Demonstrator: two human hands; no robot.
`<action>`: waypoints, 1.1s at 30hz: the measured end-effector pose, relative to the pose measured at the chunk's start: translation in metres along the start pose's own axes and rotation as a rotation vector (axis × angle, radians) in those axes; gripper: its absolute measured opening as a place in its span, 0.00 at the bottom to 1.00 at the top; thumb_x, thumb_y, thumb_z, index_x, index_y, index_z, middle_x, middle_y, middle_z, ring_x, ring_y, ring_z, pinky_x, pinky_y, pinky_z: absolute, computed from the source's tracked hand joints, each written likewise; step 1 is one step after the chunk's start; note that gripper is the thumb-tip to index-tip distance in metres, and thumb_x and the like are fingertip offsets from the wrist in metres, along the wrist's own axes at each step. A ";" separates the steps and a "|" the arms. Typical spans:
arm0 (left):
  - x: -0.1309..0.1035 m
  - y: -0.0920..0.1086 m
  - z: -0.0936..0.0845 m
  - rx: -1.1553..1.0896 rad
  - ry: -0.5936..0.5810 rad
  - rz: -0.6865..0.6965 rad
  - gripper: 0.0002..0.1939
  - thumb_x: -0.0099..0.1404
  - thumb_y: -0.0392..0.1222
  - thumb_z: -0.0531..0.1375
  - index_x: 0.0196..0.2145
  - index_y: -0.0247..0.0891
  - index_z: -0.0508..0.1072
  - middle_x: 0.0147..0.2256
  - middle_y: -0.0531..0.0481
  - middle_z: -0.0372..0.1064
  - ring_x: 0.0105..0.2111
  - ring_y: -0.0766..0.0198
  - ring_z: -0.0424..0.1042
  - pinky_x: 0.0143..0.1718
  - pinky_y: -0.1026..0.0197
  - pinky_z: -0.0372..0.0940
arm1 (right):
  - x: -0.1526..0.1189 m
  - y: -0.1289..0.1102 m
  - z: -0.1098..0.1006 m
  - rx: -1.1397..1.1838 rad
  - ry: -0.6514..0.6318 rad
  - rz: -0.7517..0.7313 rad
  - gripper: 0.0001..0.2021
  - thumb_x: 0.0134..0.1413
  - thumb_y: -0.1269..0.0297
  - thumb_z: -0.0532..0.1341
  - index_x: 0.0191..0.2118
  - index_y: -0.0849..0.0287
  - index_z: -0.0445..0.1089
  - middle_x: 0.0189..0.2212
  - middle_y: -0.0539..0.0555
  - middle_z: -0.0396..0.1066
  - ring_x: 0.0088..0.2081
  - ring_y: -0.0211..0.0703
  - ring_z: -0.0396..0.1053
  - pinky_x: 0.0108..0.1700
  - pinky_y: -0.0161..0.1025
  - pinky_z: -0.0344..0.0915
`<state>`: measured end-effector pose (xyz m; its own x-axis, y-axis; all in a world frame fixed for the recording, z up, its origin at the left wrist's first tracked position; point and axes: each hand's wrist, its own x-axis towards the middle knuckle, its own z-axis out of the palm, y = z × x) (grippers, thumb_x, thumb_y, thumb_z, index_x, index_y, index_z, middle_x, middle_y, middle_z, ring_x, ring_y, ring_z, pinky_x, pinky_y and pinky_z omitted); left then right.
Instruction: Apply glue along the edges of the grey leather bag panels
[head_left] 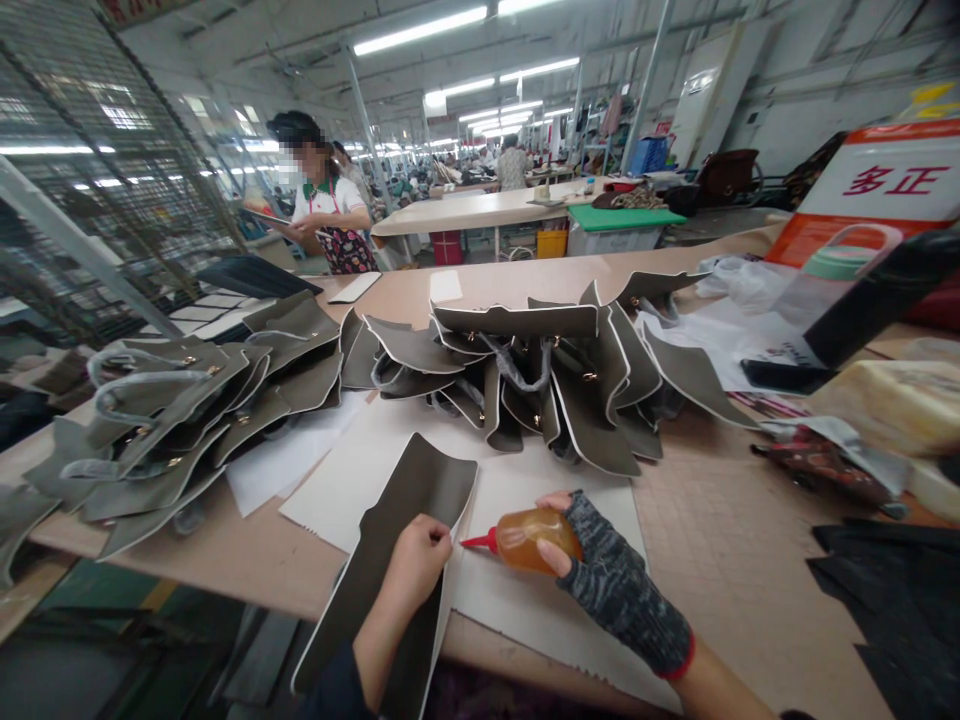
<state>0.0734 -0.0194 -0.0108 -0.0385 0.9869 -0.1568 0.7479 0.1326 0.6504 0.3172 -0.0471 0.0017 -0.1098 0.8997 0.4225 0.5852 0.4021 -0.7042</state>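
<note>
A long dark olive leather-like panel with a pale edge lies at the table's front, its near end hanging over the edge. On its right edge rests my left hand, its fingers curled closed near that edge; whether they pinch it is hidden. Wrapped in a grey fingerless glove, my right hand grips a squeeze bottle of amber liquid. The bottle lies sideways, and its red nozzle points left, close to the panel's edge and my left fingers. Beneath are pale cardboard sheets.
Similar olive panels with plastic-wrapped handles are heaped at the left and across the middle. A black bottle, a yellowish block and black material lie right. Beyond the table stands a co-worker holding a flat piece.
</note>
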 end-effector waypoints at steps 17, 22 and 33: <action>-0.001 -0.002 0.001 -0.022 0.016 0.022 0.09 0.54 0.29 0.54 0.23 0.33 0.73 0.25 0.50 0.67 0.29 0.65 0.67 0.33 0.63 0.60 | -0.029 -0.009 0.004 0.087 -0.087 0.007 0.15 0.55 0.61 0.55 0.49 0.54 0.59 0.44 0.56 0.68 0.46 0.47 0.68 0.49 0.46 0.68; -0.002 0.000 0.000 -0.028 0.022 0.024 0.08 0.53 0.29 0.54 0.22 0.34 0.73 0.25 0.51 0.66 0.28 0.65 0.67 0.33 0.63 0.60 | -0.034 -0.016 0.002 0.138 -0.157 0.059 0.16 0.56 0.60 0.55 0.50 0.53 0.59 0.45 0.56 0.67 0.48 0.47 0.67 0.49 0.45 0.68; -0.003 -0.001 0.001 -0.031 0.014 0.018 0.08 0.54 0.29 0.54 0.23 0.34 0.73 0.26 0.50 0.66 0.29 0.66 0.67 0.33 0.64 0.60 | -0.042 -0.023 -0.002 0.138 -0.225 0.093 0.16 0.53 0.58 0.57 0.49 0.53 0.62 0.44 0.56 0.70 0.46 0.48 0.69 0.48 0.45 0.69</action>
<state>0.0735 -0.0223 -0.0115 -0.0345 0.9903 -0.1345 0.7280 0.1171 0.6755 0.3103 -0.0947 0.0014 -0.2449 0.9429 0.2257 0.4883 0.3211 -0.8115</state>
